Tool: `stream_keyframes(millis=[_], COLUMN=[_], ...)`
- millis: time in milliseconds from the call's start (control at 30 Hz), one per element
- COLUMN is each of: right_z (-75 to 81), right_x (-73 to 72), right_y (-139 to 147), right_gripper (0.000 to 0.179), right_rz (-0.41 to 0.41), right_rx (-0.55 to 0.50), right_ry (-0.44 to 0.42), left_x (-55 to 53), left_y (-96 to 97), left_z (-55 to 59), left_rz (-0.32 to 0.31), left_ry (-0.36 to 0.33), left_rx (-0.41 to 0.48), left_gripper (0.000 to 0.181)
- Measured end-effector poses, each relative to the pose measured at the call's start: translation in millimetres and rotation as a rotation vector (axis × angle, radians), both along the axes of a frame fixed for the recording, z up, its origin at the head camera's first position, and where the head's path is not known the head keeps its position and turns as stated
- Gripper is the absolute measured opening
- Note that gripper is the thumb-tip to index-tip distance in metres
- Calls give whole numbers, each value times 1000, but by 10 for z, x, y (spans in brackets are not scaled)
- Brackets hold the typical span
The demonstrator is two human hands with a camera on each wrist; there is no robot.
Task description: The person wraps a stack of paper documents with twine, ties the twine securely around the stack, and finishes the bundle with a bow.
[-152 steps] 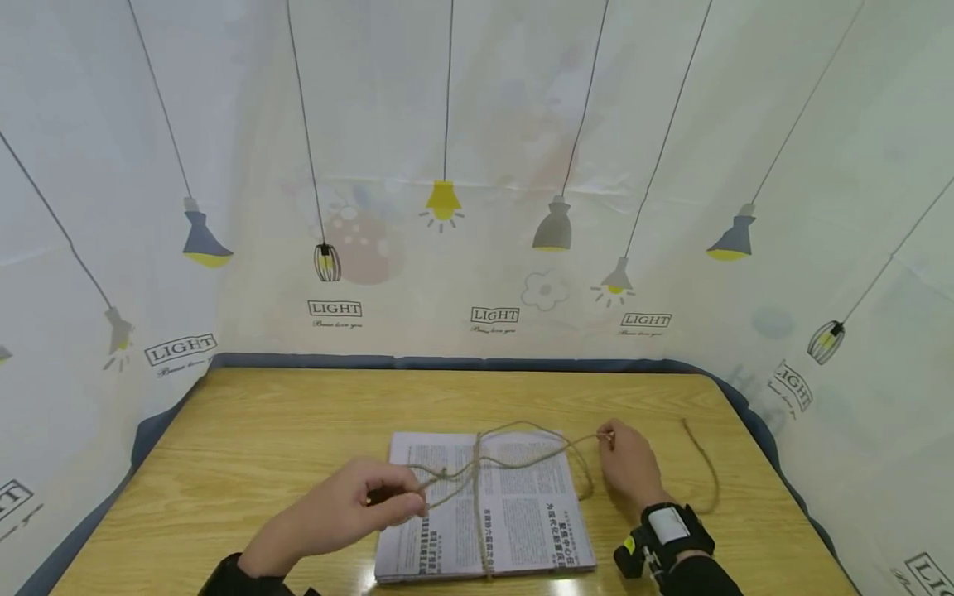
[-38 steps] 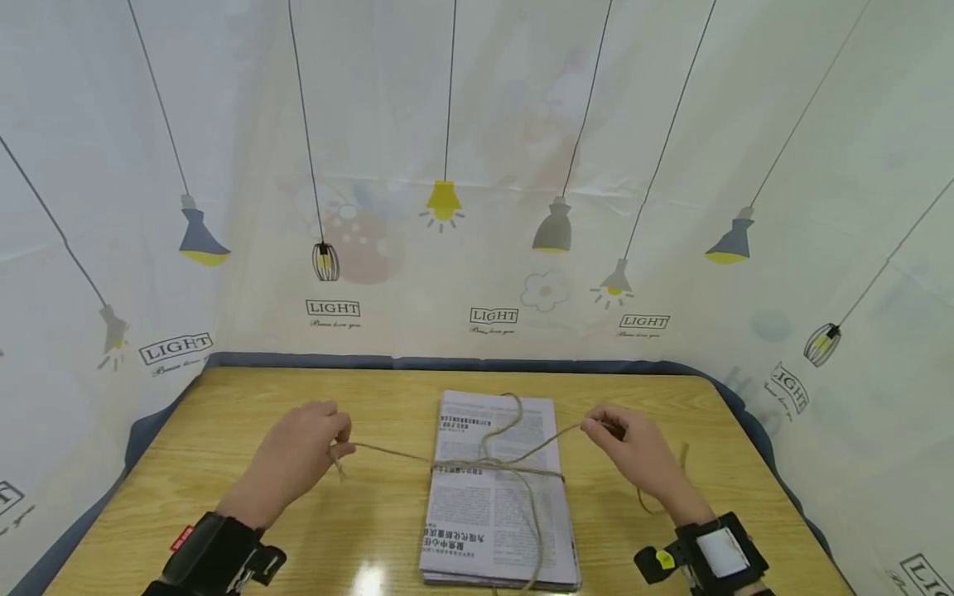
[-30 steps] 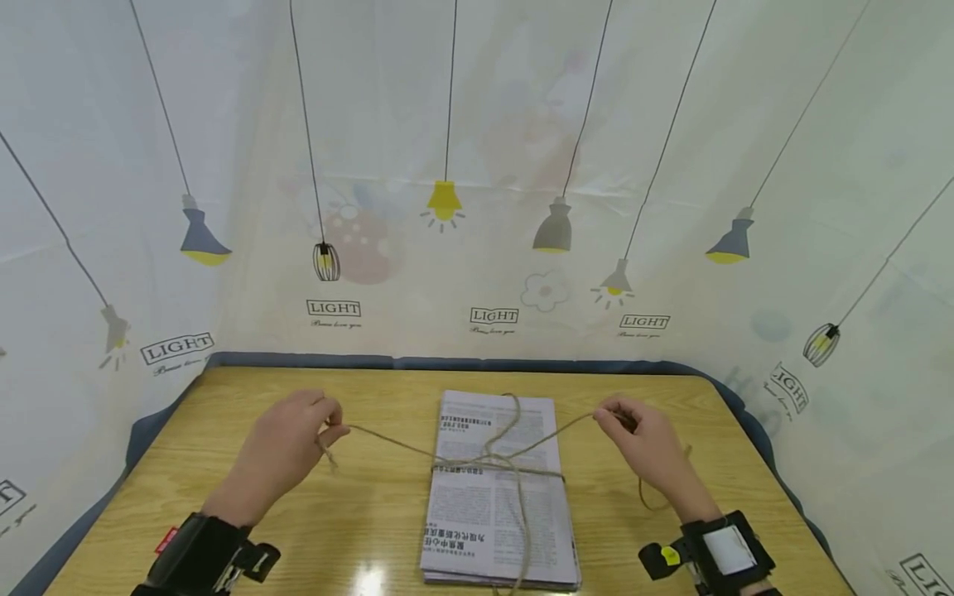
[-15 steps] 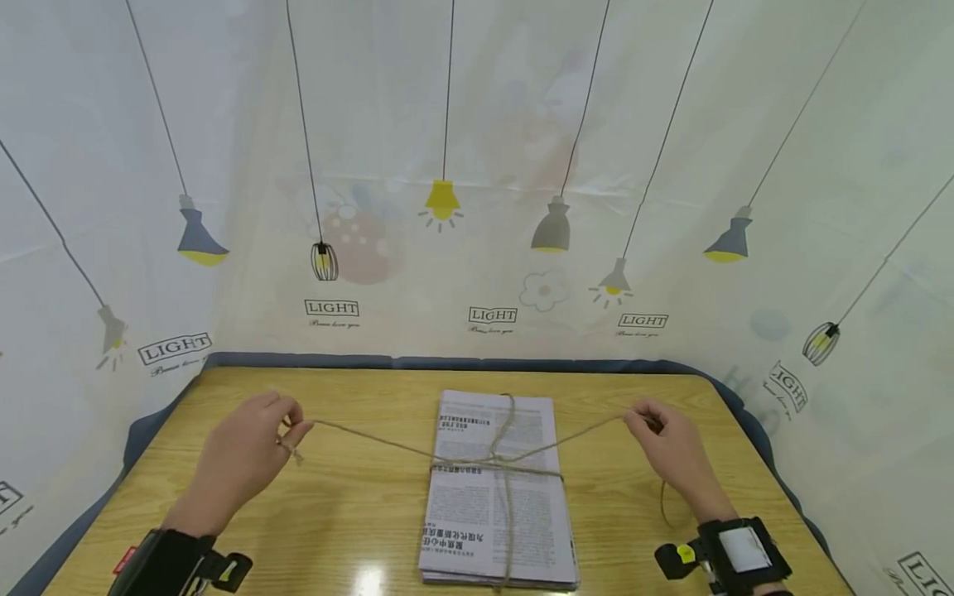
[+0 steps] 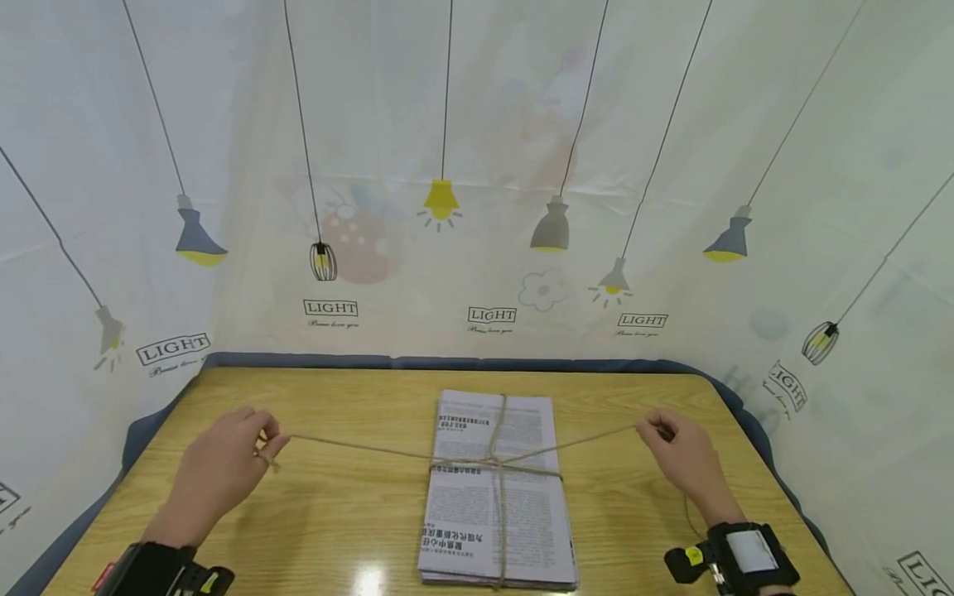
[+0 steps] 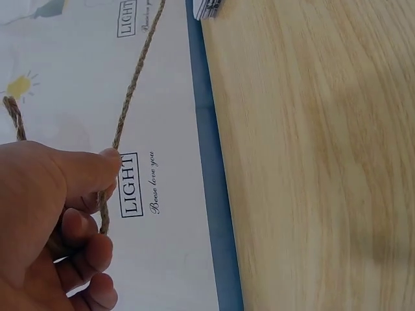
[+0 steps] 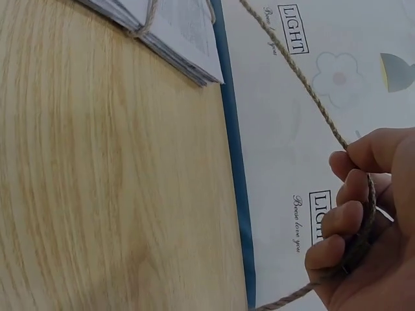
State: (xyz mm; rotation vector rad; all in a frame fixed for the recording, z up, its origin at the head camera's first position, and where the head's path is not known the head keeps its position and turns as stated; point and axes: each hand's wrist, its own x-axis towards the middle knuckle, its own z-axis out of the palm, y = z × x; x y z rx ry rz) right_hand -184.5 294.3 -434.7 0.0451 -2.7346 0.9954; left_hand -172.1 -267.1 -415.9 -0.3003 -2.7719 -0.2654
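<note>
A stack of newspapers (image 5: 462, 513) lies on the table, with brown twine (image 5: 503, 513) running round it lengthwise and crosswise. The strands meet near the middle of its top. At the left, my left hand (image 5: 224, 463) pinches one end of the twine between thumb and forefinger, a short tail poking out past the fingers. My right hand (image 5: 686, 455) grips the other end at the right; its spare length hangs below the palm, as the right wrist view shows with the twine (image 7: 298, 71) crossing the curled fingers. Both strands stretch nearly straight from the stack up to the hands.
The wooden table (image 5: 335, 530) has a dark blue edge (image 5: 522, 364) along its back and sides. A pale printed curtain (image 5: 417, 108) with lamp drawings hangs behind and beside it. Black camera straps (image 5: 753, 553) sit on both wrists.
Earlier the stack lay turned sideways; it is now upright lengthwise. Over the last second both hands have moved apart and the twine has drawn tight, the lengthwise strand straightening over the stack.
</note>
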Motion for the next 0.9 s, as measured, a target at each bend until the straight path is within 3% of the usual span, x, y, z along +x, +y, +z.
stream_keyframes(millis=[467,667,900], right_z=[-92,-87,-155], right_x=[-5,-7,24], right_y=[38,53,137], right_gripper=[27,28,21], right_rz=[28,10,-35], right_rx=[78,13,44], right_ry=[29,-17,-56], left_x=[7,38,68], left_y=[-54,-31,-69], left_z=[-79,-81,-103], left_rz=[43,31,76], left_ry=[-89,-170,-186], left_rx=[-48,28,56], left_gripper=[14,11,11])
